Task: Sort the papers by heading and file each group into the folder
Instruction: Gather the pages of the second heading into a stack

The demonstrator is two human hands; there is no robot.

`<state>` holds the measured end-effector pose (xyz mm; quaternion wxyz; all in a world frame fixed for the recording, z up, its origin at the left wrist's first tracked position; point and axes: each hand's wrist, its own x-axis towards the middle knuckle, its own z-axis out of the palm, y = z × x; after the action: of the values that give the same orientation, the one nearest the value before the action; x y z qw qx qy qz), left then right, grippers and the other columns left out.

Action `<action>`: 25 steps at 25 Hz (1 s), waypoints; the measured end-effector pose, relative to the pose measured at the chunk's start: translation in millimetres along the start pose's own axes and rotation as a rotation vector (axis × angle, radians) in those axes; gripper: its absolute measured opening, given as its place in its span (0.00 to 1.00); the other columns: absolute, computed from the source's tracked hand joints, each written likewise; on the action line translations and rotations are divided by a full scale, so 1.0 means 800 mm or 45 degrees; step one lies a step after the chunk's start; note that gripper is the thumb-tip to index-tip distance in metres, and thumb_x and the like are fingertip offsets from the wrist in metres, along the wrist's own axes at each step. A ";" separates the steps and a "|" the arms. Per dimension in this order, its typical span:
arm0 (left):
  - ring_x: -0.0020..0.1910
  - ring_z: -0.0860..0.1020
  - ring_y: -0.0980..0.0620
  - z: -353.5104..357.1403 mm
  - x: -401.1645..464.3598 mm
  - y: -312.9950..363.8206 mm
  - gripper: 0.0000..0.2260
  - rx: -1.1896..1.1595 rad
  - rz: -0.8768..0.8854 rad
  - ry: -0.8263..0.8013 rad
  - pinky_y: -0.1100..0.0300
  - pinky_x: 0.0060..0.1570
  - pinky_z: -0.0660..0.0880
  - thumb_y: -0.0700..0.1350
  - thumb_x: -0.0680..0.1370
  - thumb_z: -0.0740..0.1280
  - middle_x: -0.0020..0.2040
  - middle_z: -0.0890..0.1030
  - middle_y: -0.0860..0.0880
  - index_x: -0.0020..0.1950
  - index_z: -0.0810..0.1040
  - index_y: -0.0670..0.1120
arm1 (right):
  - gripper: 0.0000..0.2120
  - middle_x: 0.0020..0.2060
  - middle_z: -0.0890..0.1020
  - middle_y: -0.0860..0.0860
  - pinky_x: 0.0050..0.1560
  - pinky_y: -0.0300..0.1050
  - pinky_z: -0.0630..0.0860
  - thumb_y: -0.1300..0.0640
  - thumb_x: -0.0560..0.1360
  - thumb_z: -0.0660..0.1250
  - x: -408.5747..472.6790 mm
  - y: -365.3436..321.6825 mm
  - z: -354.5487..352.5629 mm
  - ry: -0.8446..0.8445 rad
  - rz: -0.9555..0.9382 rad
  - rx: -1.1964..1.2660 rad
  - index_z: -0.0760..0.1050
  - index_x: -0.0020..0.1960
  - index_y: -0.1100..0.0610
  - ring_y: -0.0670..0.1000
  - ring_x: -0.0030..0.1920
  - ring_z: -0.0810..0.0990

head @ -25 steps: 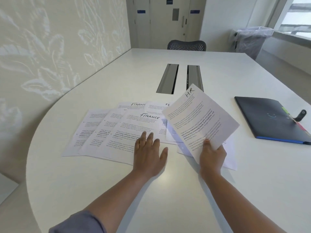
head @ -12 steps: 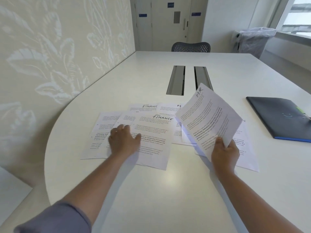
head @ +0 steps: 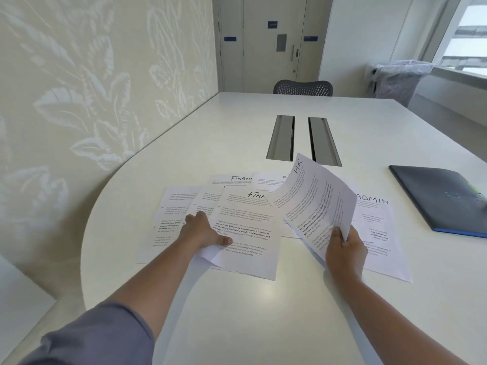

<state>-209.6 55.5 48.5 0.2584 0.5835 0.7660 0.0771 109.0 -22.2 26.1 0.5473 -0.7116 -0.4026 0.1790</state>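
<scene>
The big white table [head: 263,312] holds everything, so there is room to spread the papers out and read their tops. The papers [head: 181,206] lie fanned like cards, each one peeking out from under the next. That way the headings show. Some say FINANCE, and one on the right says ADMIN [head: 376,233].

The dark folder [head: 434,196] lies shut on the far right, well apart from the papers. It looks like it is waiting until the groups are made.

The HR sheet [head: 313,201] is held up off the table, tilted, so it stays out of the mix. The right hand [head: 345,248] grips its bottom edge, fingers curled tight on it.

The left hand [head: 204,231] pinches the front FINANCE sheet [head: 247,241] at its left edge, thumb on top, lifting that corner a little. It is likely gathering the FINANCE ones.
</scene>
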 end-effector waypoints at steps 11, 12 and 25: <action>0.48 0.80 0.48 0.011 -0.022 -0.003 0.30 -0.186 0.124 0.134 0.56 0.41 0.74 0.57 0.65 0.82 0.51 0.81 0.53 0.58 0.70 0.50 | 0.07 0.37 0.78 0.49 0.42 0.49 0.69 0.58 0.85 0.59 -0.001 -0.001 -0.003 -0.030 0.037 0.019 0.74 0.50 0.55 0.53 0.40 0.74; 0.48 0.80 0.49 0.014 -0.022 -0.003 0.25 -0.239 0.149 0.157 0.56 0.40 0.73 0.52 0.69 0.80 0.52 0.81 0.52 0.58 0.71 0.50 | 0.07 0.37 0.78 0.49 0.41 0.49 0.69 0.58 0.85 0.58 -0.001 -0.002 -0.003 -0.033 0.045 0.028 0.73 0.50 0.55 0.54 0.40 0.74; 0.47 0.82 0.51 0.045 -0.065 0.038 0.06 -0.884 0.174 0.175 0.60 0.42 0.75 0.39 0.81 0.68 0.52 0.85 0.49 0.55 0.79 0.48 | 0.10 0.56 0.82 0.50 0.54 0.48 0.74 0.56 0.84 0.62 0.013 0.004 -0.020 0.249 0.418 0.582 0.76 0.64 0.54 0.54 0.54 0.80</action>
<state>-156.2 10.0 46.1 0.3834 0.5043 0.6690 0.3888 127.4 -24.4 30.6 0.6931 -0.6395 -0.1767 0.2817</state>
